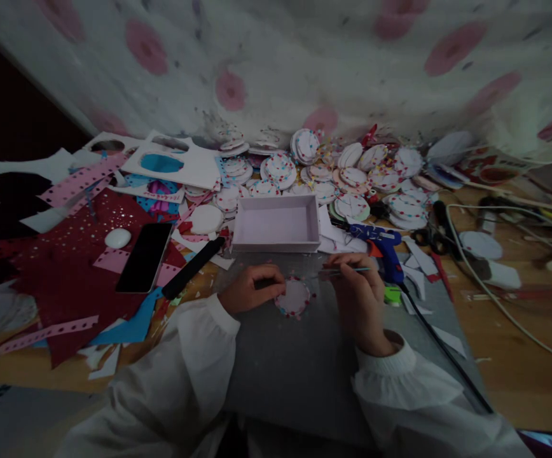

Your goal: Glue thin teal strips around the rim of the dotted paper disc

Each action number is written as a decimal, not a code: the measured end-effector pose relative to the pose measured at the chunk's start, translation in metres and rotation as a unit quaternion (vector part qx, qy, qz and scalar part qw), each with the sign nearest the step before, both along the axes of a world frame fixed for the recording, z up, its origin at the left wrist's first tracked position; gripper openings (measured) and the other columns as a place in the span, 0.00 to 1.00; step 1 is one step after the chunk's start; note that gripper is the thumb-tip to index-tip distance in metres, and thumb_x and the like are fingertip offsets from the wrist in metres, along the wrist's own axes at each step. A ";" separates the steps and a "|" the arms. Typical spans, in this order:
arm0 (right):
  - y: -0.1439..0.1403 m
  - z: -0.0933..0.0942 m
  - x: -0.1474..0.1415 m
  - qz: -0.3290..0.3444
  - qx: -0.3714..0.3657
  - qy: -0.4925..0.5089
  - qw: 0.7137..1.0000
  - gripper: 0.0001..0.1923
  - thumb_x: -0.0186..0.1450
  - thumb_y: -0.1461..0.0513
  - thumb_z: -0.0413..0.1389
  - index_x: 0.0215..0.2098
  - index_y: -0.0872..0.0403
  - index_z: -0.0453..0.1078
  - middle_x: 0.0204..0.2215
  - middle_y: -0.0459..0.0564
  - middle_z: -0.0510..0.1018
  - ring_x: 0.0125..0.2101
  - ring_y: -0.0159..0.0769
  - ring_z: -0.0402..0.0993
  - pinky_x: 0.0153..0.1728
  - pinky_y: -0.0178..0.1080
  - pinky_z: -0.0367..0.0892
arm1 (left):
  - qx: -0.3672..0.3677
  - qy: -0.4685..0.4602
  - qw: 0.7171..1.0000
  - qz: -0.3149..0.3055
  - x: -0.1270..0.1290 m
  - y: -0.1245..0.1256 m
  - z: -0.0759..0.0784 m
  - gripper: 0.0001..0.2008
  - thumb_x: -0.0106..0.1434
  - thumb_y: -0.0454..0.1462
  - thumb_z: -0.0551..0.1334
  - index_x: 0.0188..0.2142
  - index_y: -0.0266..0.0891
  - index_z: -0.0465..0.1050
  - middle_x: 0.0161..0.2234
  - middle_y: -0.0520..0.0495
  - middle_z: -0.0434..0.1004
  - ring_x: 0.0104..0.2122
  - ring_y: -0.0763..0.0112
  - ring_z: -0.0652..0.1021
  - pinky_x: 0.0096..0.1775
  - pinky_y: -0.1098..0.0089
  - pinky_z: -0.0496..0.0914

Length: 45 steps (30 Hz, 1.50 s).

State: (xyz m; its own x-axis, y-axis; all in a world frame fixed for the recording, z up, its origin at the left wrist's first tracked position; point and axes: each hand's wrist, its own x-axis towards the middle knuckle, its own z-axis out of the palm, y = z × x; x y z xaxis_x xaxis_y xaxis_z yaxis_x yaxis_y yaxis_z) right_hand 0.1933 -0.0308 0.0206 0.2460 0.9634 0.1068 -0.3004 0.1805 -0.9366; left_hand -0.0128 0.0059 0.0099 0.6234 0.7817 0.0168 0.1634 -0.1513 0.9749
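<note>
A small round white paper disc point(292, 298), ringed with red and blue bead-like dots, lies over the grey mat point(299, 369). At its left edge my left hand point(254, 287) is closed, thumb and fingertips pinching the rim. To the right, my right hand point(358, 296) is raised with its fingers closed around slim tweezers point(355, 270). Their thin tips point left toward the disc and look apart from it. Just beyond both hands stands an open white box point(276, 247), in which I see nothing.
Stacks of beaded paper discs point(278, 170) line the back. On the right lie a blue glue gun point(383, 245) with its black cord, scissors point(438, 238) and a white cable point(490, 296). A phone point(145, 257), a black bar point(193, 267) and paper scraps point(80, 254) cover the left.
</note>
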 end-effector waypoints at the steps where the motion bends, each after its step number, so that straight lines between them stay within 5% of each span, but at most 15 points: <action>1: 0.000 0.000 0.000 0.004 0.000 0.004 1.000 0.01 0.63 0.63 0.56 0.33 0.51 0.70 0.34 0.48 0.73 0.32 0.34 0.71 0.32 0.37 0.69 | -0.006 -0.004 1.000 0.011 0.000 0.000 0.000 0.12 0.63 0.43 0.59 0.29 0.37 0.70 0.28 0.49 0.71 0.30 0.72 0.71 0.35 0.71 0.65; 6: -0.001 0.000 0.000 0.021 -0.011 0.022 0.999 0.01 0.63 0.63 0.57 0.34 0.51 0.70 0.35 0.46 0.74 0.29 0.31 0.72 0.33 0.37 0.70 | -0.014 -0.012 0.997 0.073 0.001 -0.001 0.000 0.12 0.60 0.43 0.62 0.29 0.36 0.69 0.26 0.53 0.66 0.26 0.76 0.67 0.29 0.74 0.61; 11: 0.000 0.003 -0.002 0.020 -0.044 0.031 0.998 0.03 0.63 0.61 0.58 0.32 0.52 0.69 0.33 0.45 0.73 0.26 0.30 0.72 0.31 0.36 0.69 | 0.027 -0.015 0.999 0.023 -0.001 0.000 0.000 0.20 0.63 0.44 0.59 0.18 0.37 0.67 0.21 0.53 0.64 0.25 0.75 0.68 0.34 0.71 0.65; 14: -0.001 0.003 -0.002 0.035 -0.046 0.023 0.998 0.05 0.64 0.60 0.58 0.32 0.52 0.69 0.31 0.45 0.73 0.26 0.29 0.72 0.30 0.36 0.68 | 0.025 -0.012 0.998 0.048 -0.002 0.000 0.000 0.24 0.64 0.43 0.59 0.14 0.37 0.62 0.17 0.55 0.60 0.22 0.77 0.65 0.36 0.69 0.65; 23: -0.005 0.001 -0.001 0.077 0.029 -0.073 0.994 0.02 0.67 0.62 0.55 0.37 0.51 0.69 0.35 0.46 0.72 0.30 0.30 0.72 0.32 0.36 0.68 | -0.053 -0.048 0.982 0.175 0.002 -0.001 -0.001 0.14 0.57 0.47 0.66 0.30 0.37 0.76 0.27 0.49 0.75 0.30 0.71 0.74 0.33 0.72 0.68; 28: -0.007 0.003 -0.002 0.073 0.061 -0.137 0.986 0.02 0.68 0.62 0.54 0.38 0.51 0.69 0.35 0.47 0.73 0.31 0.32 0.72 0.33 0.37 0.69 | -0.065 -0.090 0.975 0.194 0.001 0.000 -0.004 0.10 0.55 0.43 0.68 0.30 0.38 0.77 0.27 0.50 0.77 0.29 0.72 0.75 0.32 0.72 0.70; 45: -0.008 0.003 -0.005 0.057 0.020 -0.101 0.993 0.05 0.68 0.59 0.55 0.37 0.51 0.69 0.30 0.44 0.76 0.27 0.29 0.74 0.30 0.34 0.69 | -0.046 -0.110 0.974 0.194 0.000 0.000 -0.006 0.05 0.54 0.38 0.68 0.28 0.39 0.78 0.26 0.51 0.75 0.28 0.73 0.73 0.32 0.72 0.68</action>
